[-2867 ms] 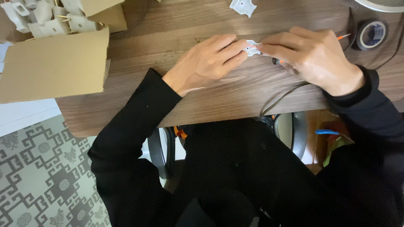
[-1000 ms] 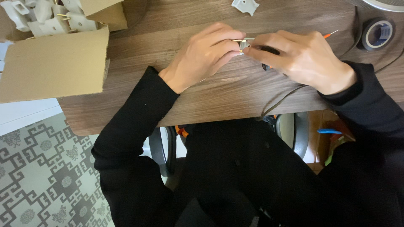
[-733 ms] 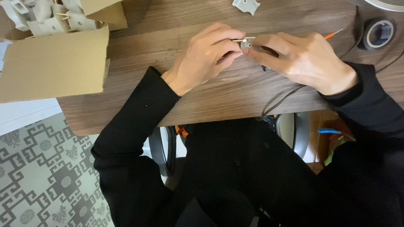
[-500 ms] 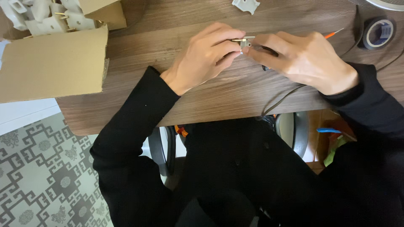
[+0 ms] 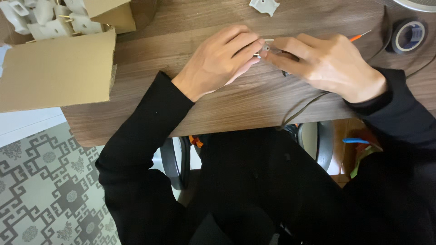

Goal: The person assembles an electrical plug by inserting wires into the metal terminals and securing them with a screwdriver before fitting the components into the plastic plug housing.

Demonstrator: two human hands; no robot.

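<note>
1. The left hand (image 5: 218, 63) lies over the wooden table (image 5: 236, 104), fingers curled and pressed together at the tips. It pinches a small pale part (image 5: 265, 46) from the left side.
2. The right hand (image 5: 327, 63) meets the left hand at the same point. Its thumb and forefinger close on the small pale part from the right side, and the remaining fingers are folded under the palm.
3. The small pale part sits between the fingertips of both hands, just above the table surface, near the far middle of the table. Most of it is hidden by the fingers; its exact shape cannot be told.
4. A thin tool with an orange tip (image 5: 359, 36) projects from behind the right hand, pointing away to the right.
5. A dark cable (image 5: 304, 109) runs from under the right hand across the table and drops over the near edge.
6. A roll of dark tape (image 5: 408, 36) lies flat on the table, to the right of the right hand and apart from it.
7. A white plastic piece (image 5: 264, 6) lies at the far edge of the table, beyond both hands.
8. An open cardboard box (image 5: 54, 72) stands at the left end of the table, well apart from the left hand. It holds several white plastic fittings (image 5: 50, 20).
9. Both arms wear black sleeves (image 5: 145, 131).
</note>
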